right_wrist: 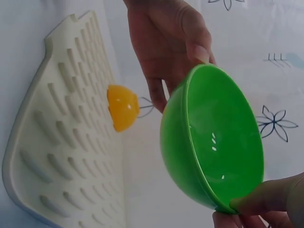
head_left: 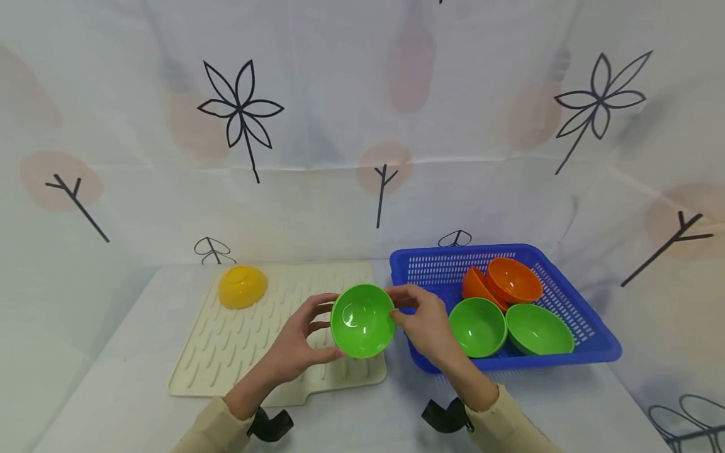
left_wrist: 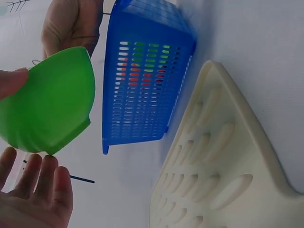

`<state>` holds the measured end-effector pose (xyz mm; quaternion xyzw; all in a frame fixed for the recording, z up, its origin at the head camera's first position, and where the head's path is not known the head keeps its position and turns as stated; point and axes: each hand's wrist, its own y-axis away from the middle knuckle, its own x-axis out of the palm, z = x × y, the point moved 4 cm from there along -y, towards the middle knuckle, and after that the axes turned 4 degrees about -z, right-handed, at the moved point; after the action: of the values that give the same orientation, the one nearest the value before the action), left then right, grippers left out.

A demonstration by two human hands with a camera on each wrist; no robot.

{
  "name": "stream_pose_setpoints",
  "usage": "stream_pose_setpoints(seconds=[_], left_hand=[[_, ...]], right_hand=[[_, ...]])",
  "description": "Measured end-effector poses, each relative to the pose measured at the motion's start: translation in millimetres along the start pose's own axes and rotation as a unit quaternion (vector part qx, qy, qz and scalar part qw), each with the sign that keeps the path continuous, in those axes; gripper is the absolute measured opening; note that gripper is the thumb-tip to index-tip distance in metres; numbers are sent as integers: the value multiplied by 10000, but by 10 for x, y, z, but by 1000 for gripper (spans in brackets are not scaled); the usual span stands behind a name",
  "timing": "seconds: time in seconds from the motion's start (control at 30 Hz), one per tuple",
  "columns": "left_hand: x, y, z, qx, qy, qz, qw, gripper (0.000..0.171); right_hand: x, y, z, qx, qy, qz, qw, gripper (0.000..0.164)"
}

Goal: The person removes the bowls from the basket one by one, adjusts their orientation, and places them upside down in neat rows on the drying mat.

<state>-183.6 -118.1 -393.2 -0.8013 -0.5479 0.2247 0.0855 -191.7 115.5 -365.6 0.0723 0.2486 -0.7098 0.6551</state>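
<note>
Both hands hold a green bowl (head_left: pixel 363 321) in the air, its hollow side facing the head camera. My left hand (head_left: pixel 294 343) has its thumb by the lower left rim and its fingers at the upper left and back; in the left wrist view several fingertips (left_wrist: pixel 47 164) touch the bowl's underside near the foot. My right hand (head_left: pixel 427 324) pinches the right rim, the thumb on the inner side, as the right wrist view shows. Below and behind the left hand lies a cream drainer board (head_left: pixel 226 352) with raised ridges. An upside-down yellow bowl (head_left: pixel 242 287) rests at its far left.
Right of the hands stands a blue slotted basket (head_left: pixel 589 333). Inside are two orange bowls, one upper (head_left: pixel 514 280) and one tilted (head_left: pixel 478 288), and two green bowls, left (head_left: pixel 477 327) and right (head_left: pixel 539 329). A patterned white cloth (head_left: pixel 317 126) hangs behind the table.
</note>
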Motion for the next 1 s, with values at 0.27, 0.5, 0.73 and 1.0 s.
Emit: stream_pose_setpoints(seconds=[0.27, 0.5, 0.73, 1.0], left_hand=[[-46, -13, 58, -347, 553, 64, 9978, 70], [-34, -40, 51, -284, 864, 95, 9958, 67], [-30, -51, 11, -61, 757, -130, 9970, 63], [-125, -41, -16, -9, 3, -440, 9990, 65]], right_hand=[[26, 48, -27, 122, -286, -197, 9993, 30], [60, 71, -52, 175, -447, -431, 9979, 30], [99, 72, -61, 256, -563, -432, 9972, 30], [108, 56, -52, 337, -576, -68, 9977, 36]])
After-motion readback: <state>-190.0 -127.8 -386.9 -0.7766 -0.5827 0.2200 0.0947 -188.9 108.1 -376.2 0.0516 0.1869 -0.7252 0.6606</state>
